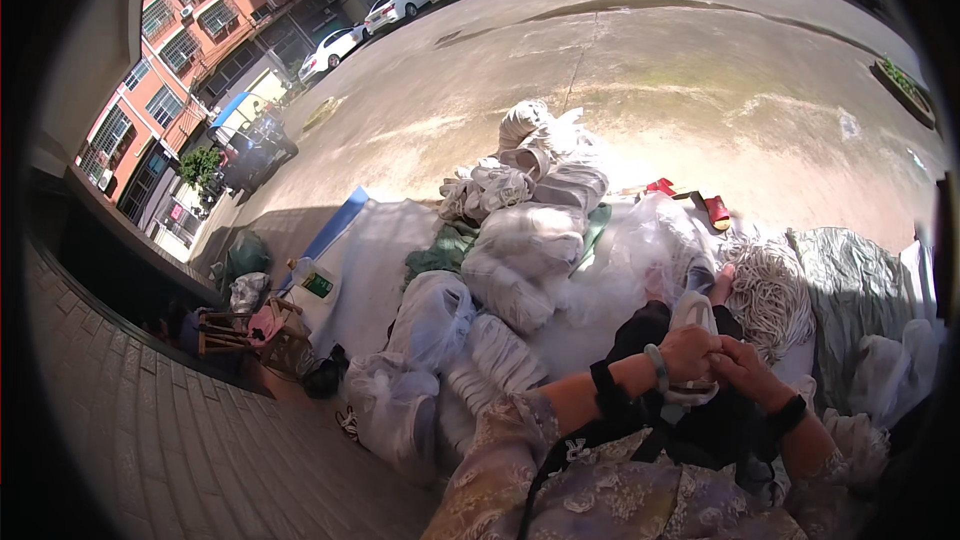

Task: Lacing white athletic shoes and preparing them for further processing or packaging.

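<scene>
A pale, shoe-shaped piece [692, 312] with a looped opening rests on my dark-clothed lap, between my knees. My left hand [688, 356] lies across its middle with the fingers closed over it. Beside it my right hand [748, 374] is closed in a pinch, its fingertips meeting those of the left. Whatever thin thing the right fingers hold is hidden. Past my bare feet, to the right, lies a tangled heap of off-white cords [768, 298].
White bundles in clear plastic bags [525, 255] pile up ahead and left. Red footwear [716, 212] lies beyond my feet. A grey-green sheet [848, 280] spreads at the right. To the left are a wooden stool [262, 328] and a bottle [312, 280]; a brick wall [150, 400] runs behind.
</scene>
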The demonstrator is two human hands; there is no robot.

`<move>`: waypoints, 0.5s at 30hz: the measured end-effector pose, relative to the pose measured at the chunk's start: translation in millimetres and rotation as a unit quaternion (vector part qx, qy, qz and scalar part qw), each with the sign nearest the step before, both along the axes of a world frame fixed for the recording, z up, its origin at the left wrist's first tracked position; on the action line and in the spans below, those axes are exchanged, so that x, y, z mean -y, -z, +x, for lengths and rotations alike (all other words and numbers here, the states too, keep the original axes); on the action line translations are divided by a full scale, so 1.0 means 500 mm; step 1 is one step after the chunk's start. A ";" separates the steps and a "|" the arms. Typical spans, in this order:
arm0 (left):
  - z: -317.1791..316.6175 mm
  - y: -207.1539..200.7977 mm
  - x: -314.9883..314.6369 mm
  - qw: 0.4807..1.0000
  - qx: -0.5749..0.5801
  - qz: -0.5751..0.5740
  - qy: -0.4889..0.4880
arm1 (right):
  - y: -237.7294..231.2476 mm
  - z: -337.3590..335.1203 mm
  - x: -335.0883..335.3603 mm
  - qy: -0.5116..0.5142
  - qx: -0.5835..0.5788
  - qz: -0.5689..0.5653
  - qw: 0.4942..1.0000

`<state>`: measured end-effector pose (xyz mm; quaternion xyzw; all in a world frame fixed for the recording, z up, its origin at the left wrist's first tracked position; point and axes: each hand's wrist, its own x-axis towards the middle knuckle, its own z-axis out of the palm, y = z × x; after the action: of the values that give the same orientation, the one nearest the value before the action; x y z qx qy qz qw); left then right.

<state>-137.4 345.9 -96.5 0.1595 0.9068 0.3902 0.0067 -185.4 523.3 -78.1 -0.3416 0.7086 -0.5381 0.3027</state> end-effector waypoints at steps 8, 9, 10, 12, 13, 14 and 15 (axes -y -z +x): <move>-0.008 0.044 0.030 0.988 0.095 0.121 0.015 | 0.031 -0.051 -0.103 0.077 -0.053 0.073 0.993; -0.009 0.054 0.034 0.988 0.098 0.122 0.010 | 0.027 -0.057 -0.112 0.079 -0.034 0.075 0.993; -0.004 0.044 0.032 0.974 0.163 0.157 -0.014 | 0.028 -0.059 -0.122 0.101 -0.022 0.059 0.993; 0.002 0.053 0.034 0.966 0.166 0.196 -0.005 | 0.038 -0.069 -0.143 0.110 -0.039 0.042 0.992; -0.002 0.068 0.044 0.958 0.210 0.197 -0.006 | 0.042 -0.072 -0.151 0.124 -0.029 0.053 0.990; 0.005 0.091 0.045 0.949 0.219 0.226 -0.014 | 0.047 -0.071 -0.161 0.134 -0.001 0.048 0.990; 0.005 0.091 0.042 0.946 0.228 0.229 -0.002 | 0.055 -0.073 -0.169 0.144 0.024 0.038 0.989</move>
<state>-134.9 325.0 -142.0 0.0612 0.7677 0.6132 0.1756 -221.7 608.0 -105.3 -0.2111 0.7625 -0.5573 0.2519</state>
